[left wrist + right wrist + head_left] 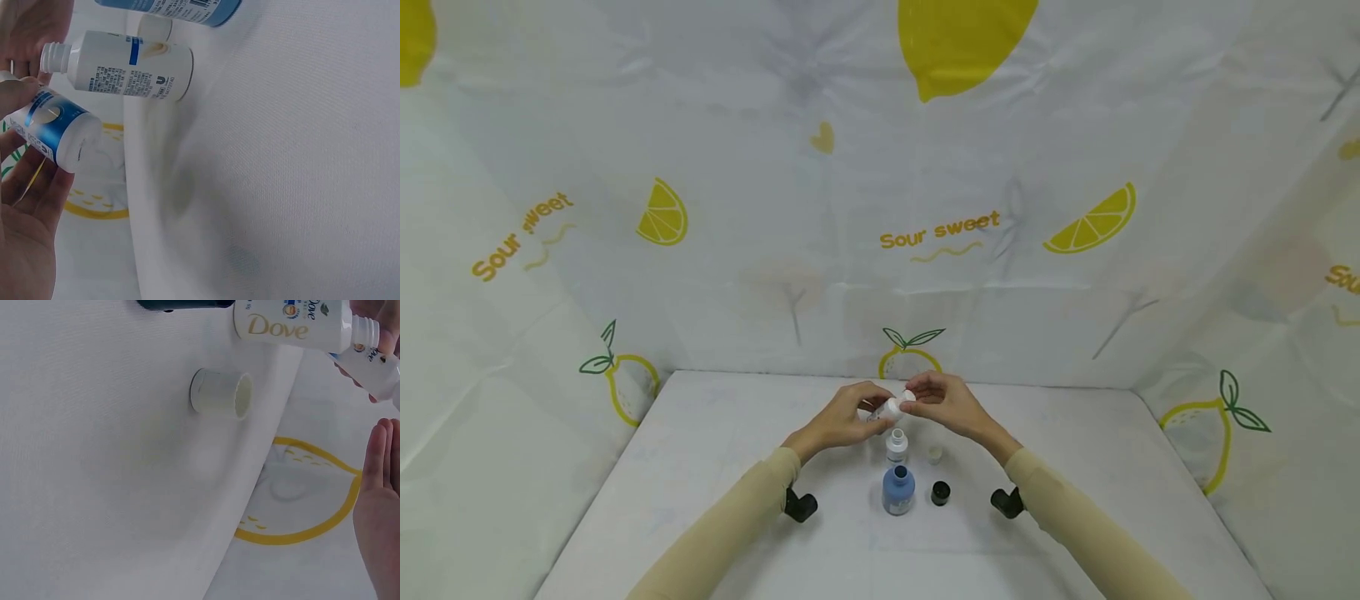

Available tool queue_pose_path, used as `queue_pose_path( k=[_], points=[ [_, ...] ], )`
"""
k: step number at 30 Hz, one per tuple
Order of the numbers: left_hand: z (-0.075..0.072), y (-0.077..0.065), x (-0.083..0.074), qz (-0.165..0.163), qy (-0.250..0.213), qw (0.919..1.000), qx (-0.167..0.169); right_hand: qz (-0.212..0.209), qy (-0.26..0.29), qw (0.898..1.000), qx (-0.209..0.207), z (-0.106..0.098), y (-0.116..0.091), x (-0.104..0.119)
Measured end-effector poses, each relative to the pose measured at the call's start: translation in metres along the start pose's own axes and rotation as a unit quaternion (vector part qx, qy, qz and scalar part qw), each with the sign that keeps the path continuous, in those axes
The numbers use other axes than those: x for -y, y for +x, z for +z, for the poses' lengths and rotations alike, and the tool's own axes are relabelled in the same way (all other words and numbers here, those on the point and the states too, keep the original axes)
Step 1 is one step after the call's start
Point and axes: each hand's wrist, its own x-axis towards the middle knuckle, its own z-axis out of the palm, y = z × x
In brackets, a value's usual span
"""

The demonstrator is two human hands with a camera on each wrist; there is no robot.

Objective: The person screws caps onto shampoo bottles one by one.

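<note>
My left hand [850, 415] grips a small white bottle [75, 134] with a blue label, tilted above the table. At the bottle's neck end, my right hand [951, 407] pinches a white cap [907, 396] between thumb and fingers; whether cap and neck touch I cannot tell. Just below the hands stands an uncapped white Dove bottle [897, 448], its threaded neck bare. A loose white cap [935, 454] lies to its right, its hollow side showing in the right wrist view.
Nearer the front stands a blue bottle [898, 493] with an uncovered dark mouth. A black cap [940, 492] sits to its right. The white table [715, 467] backs onto a hanging sheet [737, 308] printed with lemons. Black wrist cameras [801, 506] hang under both sleeves.
</note>
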Motion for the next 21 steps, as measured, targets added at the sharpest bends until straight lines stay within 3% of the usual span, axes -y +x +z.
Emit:
queue_pose_path(
  k=[4, 8, 14, 21],
  points=[
    [0.000, 0.000, 0.000, -0.006, 0.002, 1.0000, 0.001, -0.048, 0.085, 0.993, 0.060, -0.008, 0.001, -0.005],
    [0.000, 0.000, 0.000, -0.009, 0.002, 1.0000, 0.003, -0.075, 0.116, 0.986, 0.097, -0.012, 0.001, -0.008],
    [0.000, 0.001, 0.000, 0.005, -0.004, 1.0000, 0.000, -0.073, 0.109, 0.987, 0.096, -0.012, 0.001, -0.007],
    [0.000, 0.002, -0.001, 0.002, -0.004, 1.0000, -0.001, -0.056, 0.070, 0.994, 0.064, -0.009, 0.001, -0.007]
  ],
)
